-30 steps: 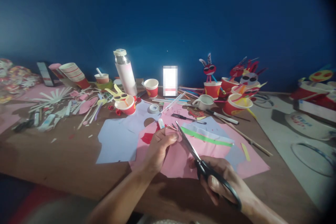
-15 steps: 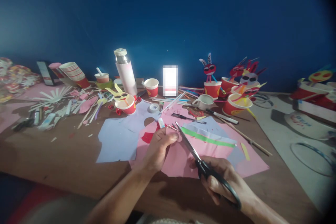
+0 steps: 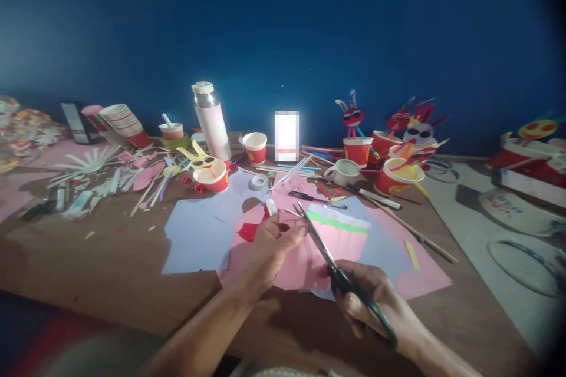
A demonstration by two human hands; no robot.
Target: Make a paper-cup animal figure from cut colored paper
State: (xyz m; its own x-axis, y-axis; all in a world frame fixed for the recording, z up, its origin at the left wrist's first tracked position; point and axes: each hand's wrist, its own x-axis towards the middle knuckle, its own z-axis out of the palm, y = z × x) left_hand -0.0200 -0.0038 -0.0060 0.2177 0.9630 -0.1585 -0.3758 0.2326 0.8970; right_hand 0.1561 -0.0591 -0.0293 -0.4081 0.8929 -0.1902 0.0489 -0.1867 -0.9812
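Observation:
Pinched between the thumb and fingers of my left hand [image 3: 280, 241] is pink paper [image 3: 338, 241], which seems to be the piece with a green strip [image 3: 338, 222] and a pale edge along its top. My right hand [image 3: 369, 288] grips black-handled scissors [image 3: 319, 240], thumb and fingers in the loops. Their blades point up and away, slightly parted at the tips, close to the paper beside my left fingertips. Whether the blades touch the paper I cannot tell. Underneath lie a larger pink sheet [image 3: 427, 274] and pale blue paper [image 3: 197, 238].
Behind the hands are a tape roll [image 3: 259, 182], a black pen [image 3: 305, 195], a marker [image 3: 375, 196] and a white mug [image 3: 344, 172]. A flask [image 3: 212, 123] and red paper cups [image 3: 255, 147] line the blue wall. A wooden stick [image 3: 424, 238] lies at right.
The green-striped paper has turned and shifted left, its strip now looking shorter. The scissors' blades have moved slightly left, with their handle loops closer together. Both hands keep their hold.

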